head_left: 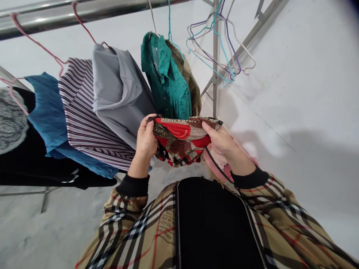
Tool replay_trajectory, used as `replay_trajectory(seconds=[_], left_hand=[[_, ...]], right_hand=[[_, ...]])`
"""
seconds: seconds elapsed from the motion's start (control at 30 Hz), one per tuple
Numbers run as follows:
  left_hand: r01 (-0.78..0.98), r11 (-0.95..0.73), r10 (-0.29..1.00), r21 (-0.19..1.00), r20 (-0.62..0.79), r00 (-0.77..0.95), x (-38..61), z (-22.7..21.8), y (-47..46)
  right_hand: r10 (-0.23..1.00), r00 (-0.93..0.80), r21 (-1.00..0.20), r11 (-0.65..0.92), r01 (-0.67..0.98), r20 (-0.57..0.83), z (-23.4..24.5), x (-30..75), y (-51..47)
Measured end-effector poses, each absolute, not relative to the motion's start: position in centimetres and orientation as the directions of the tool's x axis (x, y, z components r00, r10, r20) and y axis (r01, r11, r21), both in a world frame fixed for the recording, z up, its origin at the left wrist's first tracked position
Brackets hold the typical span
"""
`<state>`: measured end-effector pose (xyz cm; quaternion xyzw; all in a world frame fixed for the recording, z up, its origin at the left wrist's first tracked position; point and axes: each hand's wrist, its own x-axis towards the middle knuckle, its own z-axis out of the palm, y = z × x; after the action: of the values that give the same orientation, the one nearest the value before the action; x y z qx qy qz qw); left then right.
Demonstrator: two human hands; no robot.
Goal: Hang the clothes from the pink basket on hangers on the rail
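Pinching opposite ends of the red patterned garment [182, 137], the left hand [146, 140] and right hand [221, 140] hold its long axis left to right.

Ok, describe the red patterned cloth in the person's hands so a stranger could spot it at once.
Start at the metal rail, where shirts hang on hangers. In front of them, the left hand and right hand hold up a bunched red cloth. Its red, black and gold print sets it apart from the shirts.
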<state>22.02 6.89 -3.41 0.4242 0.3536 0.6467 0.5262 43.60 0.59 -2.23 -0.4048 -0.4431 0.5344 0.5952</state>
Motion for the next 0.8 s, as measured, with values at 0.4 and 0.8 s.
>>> replay_trajectory(seconds=[0.4,0.8], left_hand=[[-0.387,0.061,0.907,0.92,0.111,0.407,23.2,-1.5,3.5],[-0.32,0.128,0.823,0.939,0.079,0.562,26.3,-1.3,1.7]], right_hand=[[0.933,0.106,-0.783,0.224,0.58,0.345,-4.0,47.1,2.5],[0.978,-0.009,-0.962,0.206,0.181,0.208,-3.6,43.8,0.8]])
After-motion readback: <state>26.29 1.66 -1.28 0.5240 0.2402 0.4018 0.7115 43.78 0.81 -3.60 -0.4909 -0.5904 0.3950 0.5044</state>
